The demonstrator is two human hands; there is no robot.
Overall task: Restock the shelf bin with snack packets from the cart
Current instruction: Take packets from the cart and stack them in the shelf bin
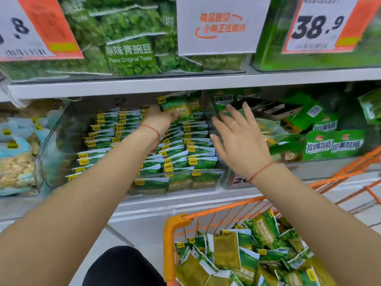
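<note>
In the middle of the frame the person's left hand (pixel 159 118) is reaching deep into the clear shelf bin (pixel 206 183). Its fingers are curling around a few green snack packets (pixel 179 105) and holding them at the back of the bin, just under the shelf above. It is probably holding them there because the back row is where there is room left — the front rows are already standing full and neat.

The right hand (pixel 240 139) is sitting a little to the right, at the bin's right wall. Its fingers are spread apart and holding nothing. It may be steadying the wall or getting ready to push the rows straight.

At the bottom right, the orange cart (pixel 172 230) is waiting close by, with many more packets (pixel 243 252) lying loose inside, so the job looks only partly done.

Some things are hard to see. The left fingertips are hiding behind the packets, so how many packets they are holding is not clear. The cart is cut off at the frame's edge. The far back of the bin is dark.
</note>
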